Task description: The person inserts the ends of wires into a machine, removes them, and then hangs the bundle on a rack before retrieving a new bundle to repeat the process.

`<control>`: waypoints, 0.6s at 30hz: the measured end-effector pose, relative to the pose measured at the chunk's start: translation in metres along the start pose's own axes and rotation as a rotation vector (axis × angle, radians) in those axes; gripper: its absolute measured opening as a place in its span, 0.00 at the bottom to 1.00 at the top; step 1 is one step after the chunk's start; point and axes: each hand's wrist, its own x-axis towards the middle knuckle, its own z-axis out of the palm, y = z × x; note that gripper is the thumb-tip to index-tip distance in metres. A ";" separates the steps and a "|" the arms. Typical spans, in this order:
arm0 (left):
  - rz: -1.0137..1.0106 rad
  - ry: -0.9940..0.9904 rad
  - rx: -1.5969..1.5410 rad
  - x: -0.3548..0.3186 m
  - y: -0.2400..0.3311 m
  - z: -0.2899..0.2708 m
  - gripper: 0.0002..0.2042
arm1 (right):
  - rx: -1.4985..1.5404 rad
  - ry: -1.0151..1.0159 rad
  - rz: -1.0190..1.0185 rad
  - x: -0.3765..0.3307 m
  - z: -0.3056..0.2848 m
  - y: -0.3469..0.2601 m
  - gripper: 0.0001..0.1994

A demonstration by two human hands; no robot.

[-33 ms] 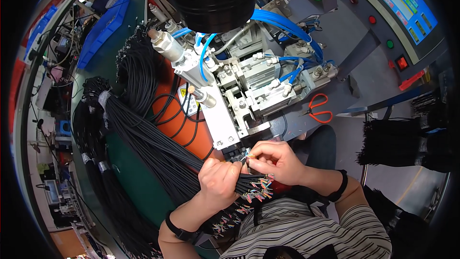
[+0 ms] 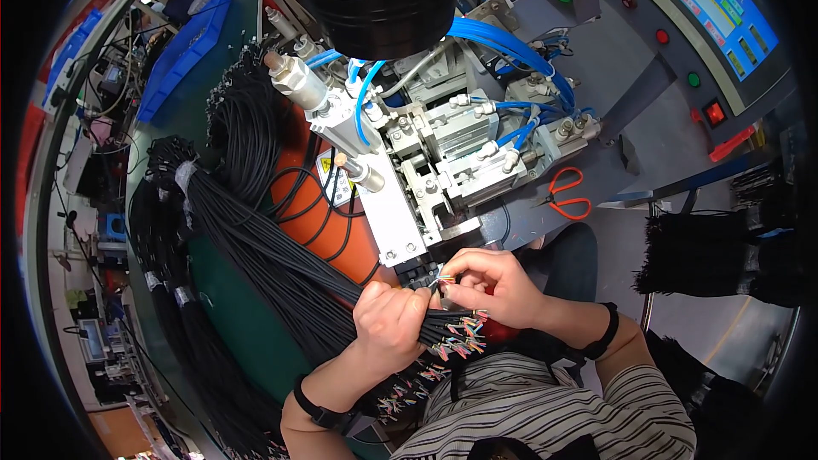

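My left hand (image 2: 388, 315) is closed round a black cable near its stripped end, just in front of the machine (image 2: 460, 145). Thin coloured wires (image 2: 444, 279) fan out of that end, pinched between the thumb and forefinger of my right hand (image 2: 494, 288). A thick bundle of black cables (image 2: 273, 243) runs from the upper left and passes by my left hand. Its cut ends (image 2: 456, 336), with many coloured cores showing, lie below my hands. Part of the held cable is hidden by my fingers.
Orange-handled scissors (image 2: 568, 193) lie right of the machine. A control panel with a lit screen (image 2: 720, 13) stands at the upper right. More black cable bundles (image 2: 699, 255) hang at the right. A blue tray (image 2: 183, 55) is at the upper left, and a black cylinder (image 2: 375, 0) overhangs the machine.
The coloured wire ends at my right fingertips have shifted slightly. Both hands stay in nearly the same place.
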 end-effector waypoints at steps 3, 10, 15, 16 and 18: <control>0.014 -0.013 0.020 0.002 0.002 0.001 0.12 | 0.097 0.095 0.062 -0.001 0.000 -0.002 0.04; 0.090 -0.067 0.075 0.001 -0.001 0.003 0.09 | 0.175 0.049 0.198 0.000 -0.007 0.006 0.03; 0.084 -0.122 0.100 -0.002 -0.001 0.003 0.10 | 0.303 -0.038 0.355 0.004 -0.017 0.007 0.02; 0.065 -0.126 0.091 -0.002 -0.001 0.003 0.10 | 0.254 -0.018 0.325 0.003 -0.016 0.008 0.02; 0.026 -0.135 0.074 -0.002 0.000 0.002 0.11 | 0.157 0.021 0.264 0.000 -0.013 0.011 0.03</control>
